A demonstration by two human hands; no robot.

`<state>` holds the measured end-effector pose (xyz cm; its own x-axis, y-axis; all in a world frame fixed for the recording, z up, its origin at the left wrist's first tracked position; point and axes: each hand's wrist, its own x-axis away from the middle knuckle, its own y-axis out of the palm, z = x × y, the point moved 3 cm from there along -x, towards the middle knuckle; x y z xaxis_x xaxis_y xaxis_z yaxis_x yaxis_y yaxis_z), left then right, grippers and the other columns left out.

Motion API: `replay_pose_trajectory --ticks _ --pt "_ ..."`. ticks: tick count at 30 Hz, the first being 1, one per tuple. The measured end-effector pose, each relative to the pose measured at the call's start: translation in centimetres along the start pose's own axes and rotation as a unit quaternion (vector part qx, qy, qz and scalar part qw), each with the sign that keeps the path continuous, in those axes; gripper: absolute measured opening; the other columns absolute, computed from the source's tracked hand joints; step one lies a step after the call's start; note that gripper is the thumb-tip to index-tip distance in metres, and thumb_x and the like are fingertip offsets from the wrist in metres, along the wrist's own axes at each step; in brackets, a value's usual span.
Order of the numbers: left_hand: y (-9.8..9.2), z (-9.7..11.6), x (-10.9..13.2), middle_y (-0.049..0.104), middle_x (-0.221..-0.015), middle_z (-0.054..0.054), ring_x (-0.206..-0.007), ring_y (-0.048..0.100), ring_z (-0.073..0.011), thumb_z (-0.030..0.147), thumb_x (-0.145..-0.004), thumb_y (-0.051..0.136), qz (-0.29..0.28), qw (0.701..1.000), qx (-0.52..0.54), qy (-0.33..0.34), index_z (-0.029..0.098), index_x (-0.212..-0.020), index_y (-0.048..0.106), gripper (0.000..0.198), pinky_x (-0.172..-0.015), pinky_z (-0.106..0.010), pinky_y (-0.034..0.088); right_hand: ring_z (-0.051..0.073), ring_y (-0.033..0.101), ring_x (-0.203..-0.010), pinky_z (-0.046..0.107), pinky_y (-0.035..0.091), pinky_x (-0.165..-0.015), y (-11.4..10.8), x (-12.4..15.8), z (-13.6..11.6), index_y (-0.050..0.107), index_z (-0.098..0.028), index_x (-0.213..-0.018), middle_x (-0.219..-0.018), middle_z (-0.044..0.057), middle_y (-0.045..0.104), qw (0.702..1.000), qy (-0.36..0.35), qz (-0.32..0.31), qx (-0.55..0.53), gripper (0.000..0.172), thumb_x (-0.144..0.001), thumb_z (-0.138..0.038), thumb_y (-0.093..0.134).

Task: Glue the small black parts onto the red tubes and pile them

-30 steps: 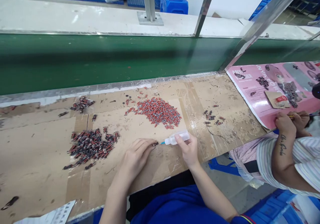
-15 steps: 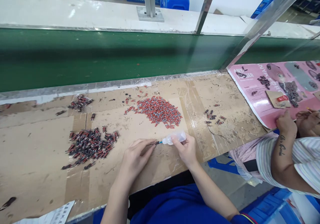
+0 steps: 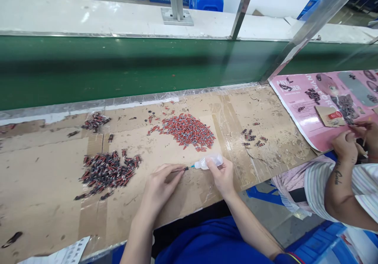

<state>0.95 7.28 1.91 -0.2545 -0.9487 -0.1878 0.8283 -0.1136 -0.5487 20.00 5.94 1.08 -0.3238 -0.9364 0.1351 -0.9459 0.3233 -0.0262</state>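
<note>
My right hand [image 3: 222, 176] grips a small clear squeeze bottle [image 3: 210, 161] with a blue nozzle that points left. Its tip meets a small dark part [image 3: 185, 168] pinched in the fingertips of my left hand [image 3: 161, 185], which rests on the cardboard-covered bench [image 3: 53, 177]. Just beyond my hands lies a heap of red parts [image 3: 187, 130]. To the left of my left hand lies a heap of dark red-and-black parts [image 3: 108, 171].
A green conveyor belt [image 3: 118, 67] runs behind the bench. Smaller clusters of parts lie at the back left [image 3: 95, 122] and right [image 3: 251, 137]. At the right a co-worker's hands [image 3: 351, 142] work over a pink printed sheet [image 3: 313, 110]. Blue crates stand below.
The bottle tip and the pinched part stay together; both hands barely shifted. The co-worker's hands moved over the pink sheet.
</note>
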Motion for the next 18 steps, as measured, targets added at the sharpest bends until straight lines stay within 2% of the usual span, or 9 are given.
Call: replay_pose_trajectory --ticks 9,18 --pt "0.03 -0.01 -0.06 0.077 -0.083 -0.003 -0.075 0.073 -0.0172 0.026 -0.084 0.062 0.008 1.000 0.007 0.005 0.022 -0.088 0.071 0.011 -0.074 -0.030 0.061 0.017 0.058 -0.058 0.028 0.047 -0.057 0.34 0.06 0.00 0.063 -0.017 -0.064 -0.062 0.002 0.064 0.999 0.001 -0.030 0.011 0.023 -0.074 -0.037 0.069" --pt "0.20 -0.44 0.14 0.076 -0.089 -0.004 -0.081 0.071 -0.0185 0.032 -0.088 0.058 -0.008 1.000 -0.019 0.007 0.022 -0.092 0.071 0.017 -0.078 -0.032 0.058 0.017 0.061 -0.060 0.029 0.050 -0.060 -0.38 -0.38 -0.16 0.063 -0.017 -0.065 -0.063 0.003 0.067 1.000 0.001 -0.008 0.002 0.027 -0.074 -0.042 0.067"
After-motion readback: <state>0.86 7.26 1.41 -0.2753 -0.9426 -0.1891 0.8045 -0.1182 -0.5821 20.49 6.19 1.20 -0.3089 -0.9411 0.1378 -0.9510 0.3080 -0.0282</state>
